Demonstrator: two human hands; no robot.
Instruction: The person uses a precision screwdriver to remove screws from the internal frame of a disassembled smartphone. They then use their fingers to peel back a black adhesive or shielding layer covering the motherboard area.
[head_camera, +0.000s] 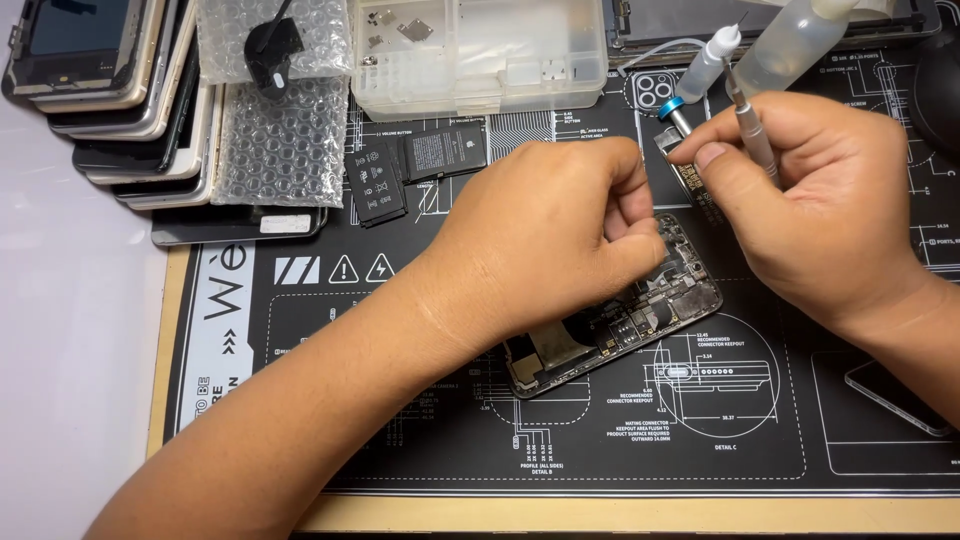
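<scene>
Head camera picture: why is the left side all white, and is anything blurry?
Head view: the bare surface left of the black work mat is washed out by bright light; the left hand and the right hand look sharp, as does the opened phone; the clear bottle at the top edge is soft.

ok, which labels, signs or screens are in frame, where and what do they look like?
Two batteries: above the left hand, black rectangles with pale printed labels.
Warning triangles: on the work mat, left of the opened phone, white outlines on black.
Phone stack: top left, dark screens, all off.
Right hand: holds a thin grey tool.
</scene>
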